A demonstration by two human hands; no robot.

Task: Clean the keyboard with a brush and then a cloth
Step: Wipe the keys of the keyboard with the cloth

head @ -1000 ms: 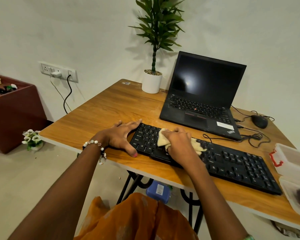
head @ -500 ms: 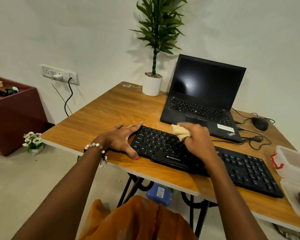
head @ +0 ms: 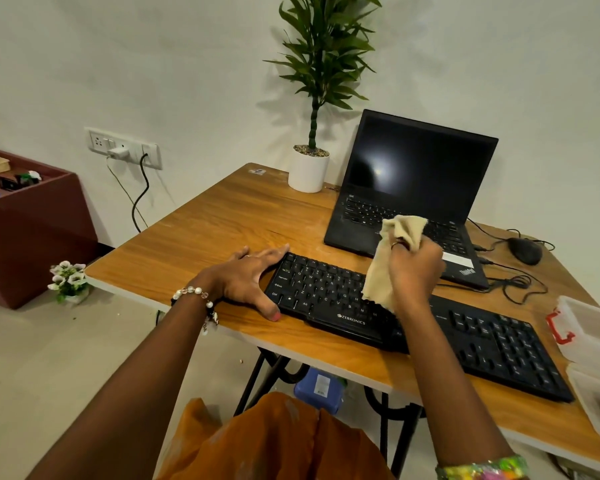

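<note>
— Maroon cabinet (head: 32,216) at far left on the floor, a small white flower pot (head: 68,280) beside it, and a wall socket panel (head: 123,147) with a charger and a black cord plugged in. What's on the wooden table (head: 222,220)?

— Starting at its left side: the left hand (head: 248,277) lies flat, fingers straight, against the left end of the black Zebronics keyboard (head: 413,320), thumb along the keyboard's near-left corner. A beaded bracelet (head: 194,296) circles that wrist.

— And the keyboard itself?

— It runs along the table's near edge, slanting toward the right corner. At the table's far edge stands a potted plant (head: 310,168) in a white pot, and right of it an open ThinkPad laptop (head: 409,195), screen dark.

— Where is the cloth?

— The beige cloth (head: 390,258) is lifted off the keys, bunched in the right hand (head: 416,271), whose fingers are curled around it above the keyboard's middle. One end sticks up, the other hangs down just above the keys.

— Further right?

— A black mouse (head: 523,251) with tangled cable near the table's far-right edge, then clear plastic containers (head: 593,341) with a red clasp at the right edge. The nearer one holds something dark; I cannot tell what.
</note>
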